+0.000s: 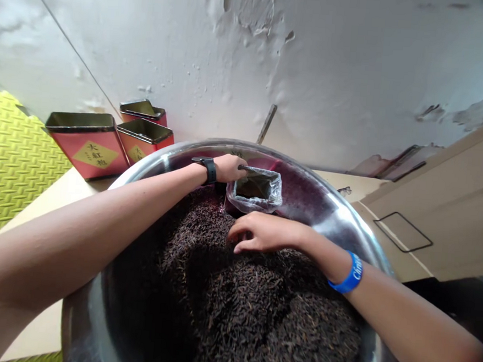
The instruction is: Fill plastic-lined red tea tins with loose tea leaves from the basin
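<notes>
A large round metal basin [347, 210] holds a heap of dark loose tea leaves [241, 297]. Inside its far side stands a tin lined with a clear plastic bag [274, 191], its mouth open, with something dark at the bottom. My left hand [228, 168], below a black wristwatch, grips the tin's far left rim and the bag edge. Just in front of the tin, my right hand [258, 233] is over the leaves with its fingers curled and the thumb near them; whether leaves are between the fingers is too small to tell. A blue wristband circles my right wrist.
Several red tins [96, 154] with dark rims stand left of the basin on a pale surface [40, 216]. Behind is a peeling wall [192, 62]. A yellow textured mat [11, 159] lies far left, cardboard [451, 195] at right.
</notes>
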`<state>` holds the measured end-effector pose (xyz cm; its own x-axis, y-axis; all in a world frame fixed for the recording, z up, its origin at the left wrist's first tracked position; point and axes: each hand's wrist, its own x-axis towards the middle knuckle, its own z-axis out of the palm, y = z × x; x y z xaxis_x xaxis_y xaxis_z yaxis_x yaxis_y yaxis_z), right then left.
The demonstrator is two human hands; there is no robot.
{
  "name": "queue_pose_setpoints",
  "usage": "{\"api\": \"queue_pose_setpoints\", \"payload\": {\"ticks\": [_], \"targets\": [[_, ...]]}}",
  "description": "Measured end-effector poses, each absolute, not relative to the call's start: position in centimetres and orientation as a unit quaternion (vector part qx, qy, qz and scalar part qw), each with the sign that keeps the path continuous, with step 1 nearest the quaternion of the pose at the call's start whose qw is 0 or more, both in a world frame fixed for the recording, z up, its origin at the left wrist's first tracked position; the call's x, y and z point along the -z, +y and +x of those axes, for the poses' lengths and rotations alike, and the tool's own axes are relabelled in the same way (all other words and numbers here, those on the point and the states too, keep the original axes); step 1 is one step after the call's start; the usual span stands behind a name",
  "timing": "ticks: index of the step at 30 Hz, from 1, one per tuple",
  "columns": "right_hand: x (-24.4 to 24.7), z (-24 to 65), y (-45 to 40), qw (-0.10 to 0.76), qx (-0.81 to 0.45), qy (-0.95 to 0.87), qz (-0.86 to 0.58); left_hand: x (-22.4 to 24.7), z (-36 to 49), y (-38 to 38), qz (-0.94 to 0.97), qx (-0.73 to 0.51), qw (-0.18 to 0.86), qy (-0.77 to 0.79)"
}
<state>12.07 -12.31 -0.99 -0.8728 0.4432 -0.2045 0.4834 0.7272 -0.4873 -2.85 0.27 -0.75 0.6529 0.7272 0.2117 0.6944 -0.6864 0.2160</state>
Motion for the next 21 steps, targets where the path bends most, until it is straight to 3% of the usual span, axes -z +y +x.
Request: {"api": "queue_pose_setpoints", "payload": {"ticks": [14,21], "targets": [[2.2,9.9,-14.2,0.053,0.278,0.942,0.181,0.8,-2.8,0.5,0.910,-0.135,0.051,0.389],[-1.3,11.4,-13.1,-0.090,0.227,0.928,0.282,0.3,-2.9,0.3,0.908,-0.179,0.042,0.375]]}}
